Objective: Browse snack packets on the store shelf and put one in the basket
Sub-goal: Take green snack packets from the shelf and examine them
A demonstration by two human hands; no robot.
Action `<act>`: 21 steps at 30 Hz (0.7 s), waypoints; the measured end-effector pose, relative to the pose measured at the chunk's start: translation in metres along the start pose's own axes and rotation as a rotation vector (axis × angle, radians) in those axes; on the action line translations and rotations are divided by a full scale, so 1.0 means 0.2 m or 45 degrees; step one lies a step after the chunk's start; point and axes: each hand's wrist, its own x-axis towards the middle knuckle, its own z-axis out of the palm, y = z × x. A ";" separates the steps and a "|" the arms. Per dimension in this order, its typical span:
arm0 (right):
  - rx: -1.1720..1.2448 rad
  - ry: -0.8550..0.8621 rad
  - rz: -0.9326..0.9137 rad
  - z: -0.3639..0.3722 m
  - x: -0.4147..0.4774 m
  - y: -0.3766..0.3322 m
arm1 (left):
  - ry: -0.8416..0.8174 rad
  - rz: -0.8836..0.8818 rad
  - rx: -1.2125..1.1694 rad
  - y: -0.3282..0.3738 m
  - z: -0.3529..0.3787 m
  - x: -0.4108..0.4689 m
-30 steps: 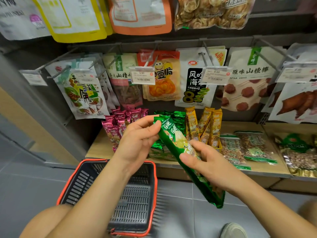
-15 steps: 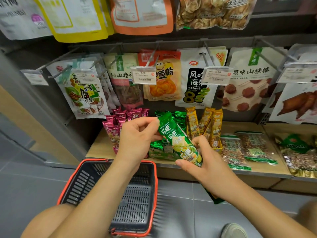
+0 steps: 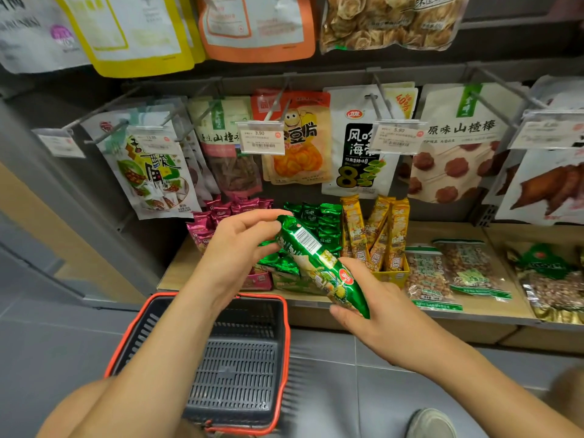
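A: Nearest first. What's low down?
B: A shoe (image 3: 431, 423) at the bottom edge, cut off. Then the basket (image 3: 286, 349), grey w/ red rim, which looks to sit on the floor just in front of the shelf (image 3: 177, 273)'s front edge. Prob. parked there so both hands are free. The L forearm crosses its near-left corner, so that rim is hidden. Can't find a handle.
A: Hands?
B: L hand (image 3: 240, 245) pinches the top end of the green pkt (image 3: 316, 260), thumb below, fingers curled over. R hand (image 3: 376, 311) grips the lower end, thumb on the face, other fingers wrapped behind. The pkt is slanted, in the air over the shelf's front edge, up and right of the basket, not in it.
A: Why held so?
B: Barcode faces up, so I'd say it's turned for reading. Browsing step, imo; the drop isn't done yet.
A: Legible?
B: No, print's too small. The bottom tip is buried in the R palm.
A: Further back?
B: Matching green stock (image 3: 316, 213) mid-shelf, pink pkts (image 3: 218, 213) left of it, yellow sticks (image 3: 379, 229) right of it, all upright, prob. for easy plucking. Nut bags (image 3: 436, 276) lie flat toward the right end. The L hand hides part of the pink and green stock. Behind, bags hang on pegs w/ price tags (image 3: 260, 140); one reads 3.90. The top row and the far-right bags are cut off.
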 end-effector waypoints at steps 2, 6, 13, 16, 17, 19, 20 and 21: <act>-0.082 0.033 -0.009 0.00 -0.01 -0.01 | -0.038 -0.018 0.080 -0.01 0.00 0.00; -0.304 0.153 -0.070 0.01 -0.01 -0.03 | 0.218 0.028 0.074 -0.03 0.04 0.00; 0.642 -0.204 0.205 -0.07 0.01 -0.04 | 0.340 0.039 -0.263 -0.01 0.01 0.02; 0.727 -0.195 0.233 -0.06 0.01 -0.06 | 0.309 0.036 -0.391 -0.01 0.00 0.02; 0.721 -0.159 0.224 -0.06 0.01 -0.07 | 0.269 0.035 -0.419 -0.01 0.00 0.02; 0.706 -0.109 0.212 -0.06 0.01 -0.08 | 0.179 0.007 -0.440 -0.02 0.00 0.02; 0.702 -0.095 0.214 -0.05 0.01 -0.08 | 0.145 -0.017 -0.443 -0.03 0.01 0.02; 0.703 -0.083 0.223 -0.05 0.01 -0.09 | 0.124 -0.033 -0.445 -0.04 0.02 0.02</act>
